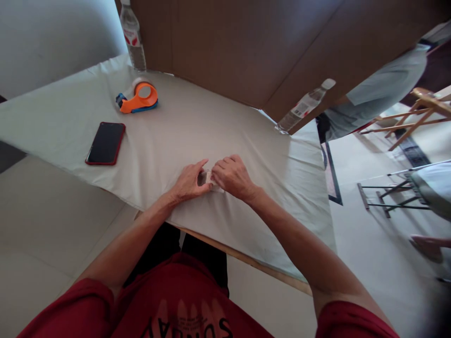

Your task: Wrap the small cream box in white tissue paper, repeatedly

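On the worktop [197, 122] my right hand [232, 176] pinches a small clear object [208, 177], probably light, best edge-held; my left hand [189, 182]'s grip is unclear.

The person wears a deep red, short-sleeved fabric T-shirt [176, 286] printed with large dark letters [222, 327], smaller dark text [192, 322] and pale, pointed shapes [205, 311], and black trousers [206, 258]. The left hand [187, 182] and right hand [233, 177] are bare.

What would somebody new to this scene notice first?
Probably the orange tape dispenser, on the pale tablecloth beyond the dark-screened phone. The left hand and right hand, close together at a small clear item near the front edge, might come next, then the large brown cardboard at the back.
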The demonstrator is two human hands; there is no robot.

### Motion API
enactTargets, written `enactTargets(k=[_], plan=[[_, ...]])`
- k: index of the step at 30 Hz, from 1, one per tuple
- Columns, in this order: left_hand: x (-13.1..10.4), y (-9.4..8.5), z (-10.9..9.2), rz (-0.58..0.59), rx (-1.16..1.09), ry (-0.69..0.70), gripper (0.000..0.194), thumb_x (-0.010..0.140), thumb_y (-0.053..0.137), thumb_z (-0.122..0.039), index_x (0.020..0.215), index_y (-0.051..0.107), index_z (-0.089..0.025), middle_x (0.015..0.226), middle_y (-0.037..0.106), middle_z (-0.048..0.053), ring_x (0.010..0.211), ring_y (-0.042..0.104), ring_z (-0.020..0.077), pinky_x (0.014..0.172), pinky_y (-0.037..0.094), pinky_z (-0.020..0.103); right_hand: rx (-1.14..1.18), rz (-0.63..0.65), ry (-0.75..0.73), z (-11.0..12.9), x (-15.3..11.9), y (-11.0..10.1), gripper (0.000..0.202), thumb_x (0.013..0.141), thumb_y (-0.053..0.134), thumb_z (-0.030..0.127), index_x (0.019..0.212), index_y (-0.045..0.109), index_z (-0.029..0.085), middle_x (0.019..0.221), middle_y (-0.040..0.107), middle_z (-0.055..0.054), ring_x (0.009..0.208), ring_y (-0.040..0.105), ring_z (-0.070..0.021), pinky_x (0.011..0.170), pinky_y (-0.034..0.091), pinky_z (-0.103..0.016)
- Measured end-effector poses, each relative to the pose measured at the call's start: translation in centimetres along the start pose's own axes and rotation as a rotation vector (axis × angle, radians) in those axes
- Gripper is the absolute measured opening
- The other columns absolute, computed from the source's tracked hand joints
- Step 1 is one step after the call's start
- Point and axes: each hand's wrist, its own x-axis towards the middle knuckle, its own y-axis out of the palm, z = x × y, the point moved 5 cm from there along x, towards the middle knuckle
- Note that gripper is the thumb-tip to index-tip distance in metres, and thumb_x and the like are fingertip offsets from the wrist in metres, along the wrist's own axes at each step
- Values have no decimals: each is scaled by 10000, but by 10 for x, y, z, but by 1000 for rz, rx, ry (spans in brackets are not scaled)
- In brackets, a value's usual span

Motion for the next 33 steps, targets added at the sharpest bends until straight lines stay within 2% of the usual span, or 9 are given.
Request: enactTargets(k=[4,7,11,15,21,26,28,30,33], plan=[[-1,1,-1,3,-67,28,809,738,711,-368,1480,455,-171,1170,684,114,1067,639,252,1004,494,433,226,-7,241,-15,-1,7,155,883,532,187,797,661,183,797,709,-55,768,577,-189,784,345,-352],[-2,2,-2,0,-139,65,827,732,688,-324,1499,422,-170,1198,642,123,1064,615,241,982,502,414,366,-12,357,-22,-2,7,138,860,518,196,763,617,193,776,693,-36,719,562,-167,756,367,-327],[-3,2,-7,-10,-213,152,860,719,643,-240,1532,371,-170,1223,577,134,1113,563,251,989,489,422,454,-52,419,-25,-2,-7,146,859,489,223,746,579,199,750,663,-26,666,517,-152,683,362,-306],[-3,2,-8,1,-332,203,936,685,644,-189,1562,320,-221,1354,506,141,1155,530,253,1010,471,422,468,-112,426,-26,2,-28,142,863,486,250,760,570,199,742,635,-23,677,507,-154,698,357,-311],[-2,4,1,78,-512,33,948,724,730,-303,1568,308,-218,1398,519,148,1227,532,306,1101,402,489,551,-205,483,-44,12,-41,115,839,497,262,748,540,205,697,567,-4,661,474,-149,676,357,-301],[0,4,4,112,-780,-110,914,752,736,-373,1541,305,-207,1214,607,112,1059,626,250,989,473,423,644,-286,519,-69,25,-29,143,837,504,270,711,530,206,648,509,22,636,446,-133,663,358,-296],[2,4,4,101,-886,-149,824,748,738,-361,1471,376,-204,1174,624,103,1012,643,225,923,494,374,710,-304,572,-82,28,-15,156,823,517,271,684,539,202,640,505,24,636,448,-129,660,362,-292],[2,2,5,73,-922,-194,651,729,740,-338,1316,497,-197,1122,641,84,957,642,197,859,496,327,828,-347,663,-95,26,0,197,833,517,313,681,560,196,663,538,12,643,476,-126,656,380,-284],[2,2,7,90,-863,-281,390,712,712,-314,1062,610,-174,953,653,40,825,610,158,743,470,274,952,-533,800,-105,8,7,281,873,492,432,769,603,195,775,617,-22,677,532,-123,648,413,-266]])
